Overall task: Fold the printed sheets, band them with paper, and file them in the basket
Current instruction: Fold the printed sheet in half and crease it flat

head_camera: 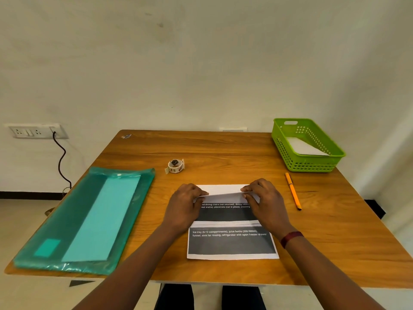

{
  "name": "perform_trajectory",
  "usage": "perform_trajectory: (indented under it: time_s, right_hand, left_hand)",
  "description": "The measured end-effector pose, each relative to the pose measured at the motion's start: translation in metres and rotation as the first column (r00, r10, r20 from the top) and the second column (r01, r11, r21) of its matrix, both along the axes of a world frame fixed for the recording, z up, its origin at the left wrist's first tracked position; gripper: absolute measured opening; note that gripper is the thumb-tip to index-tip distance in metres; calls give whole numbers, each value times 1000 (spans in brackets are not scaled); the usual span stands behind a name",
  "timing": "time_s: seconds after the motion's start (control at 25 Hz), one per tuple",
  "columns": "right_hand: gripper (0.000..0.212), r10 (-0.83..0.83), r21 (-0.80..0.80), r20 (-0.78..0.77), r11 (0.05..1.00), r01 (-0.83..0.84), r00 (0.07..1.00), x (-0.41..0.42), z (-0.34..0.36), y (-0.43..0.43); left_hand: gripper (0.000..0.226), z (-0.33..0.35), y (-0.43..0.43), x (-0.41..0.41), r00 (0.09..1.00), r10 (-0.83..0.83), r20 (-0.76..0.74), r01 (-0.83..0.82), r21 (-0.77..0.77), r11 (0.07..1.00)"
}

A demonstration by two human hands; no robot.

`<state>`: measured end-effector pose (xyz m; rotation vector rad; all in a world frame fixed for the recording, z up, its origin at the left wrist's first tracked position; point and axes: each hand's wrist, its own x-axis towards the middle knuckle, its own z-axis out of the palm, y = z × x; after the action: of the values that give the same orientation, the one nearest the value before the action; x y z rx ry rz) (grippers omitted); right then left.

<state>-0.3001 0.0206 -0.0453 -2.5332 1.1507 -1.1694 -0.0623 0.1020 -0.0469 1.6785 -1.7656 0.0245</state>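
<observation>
Green basket [310,164] holds white paper [304,147] (lying flat).

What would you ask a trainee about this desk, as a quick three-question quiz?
1. True or false: the green basket already holds white paper.
2. What lies on the table just to the right of the right hand? A) an orange pen B) a roll of tape C) a teal folder
3. How many hands pinch the top printed sheet at its raised fold?

Key: 1 true. 2 A. 3 two, the left hand and the right hand.
</observation>
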Motion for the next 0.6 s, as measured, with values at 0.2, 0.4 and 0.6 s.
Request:
perform_trajectory:
  time_s: [0.2, 0.4, 0.6]
  right_hand:
    - [17, 1, -69, 21, 998, 1, 1000, -3, -8, 8]
    - [18, -29, -77, 11, 997, 30, 1000, -2, -19, 12]
    - [20, -48, -53, -58, 998, 45, 997, -4, -33, 20]
  left_hand:
    - [30, -8, 9, -3, 996, -15, 86, 21, -73, 997]
    - [32, -14, 10, -4, 994, -10, 111, 17, -64, 998]
    - [31, -29, 13, -3, 990, -21, 138, 23, -15, 1000]
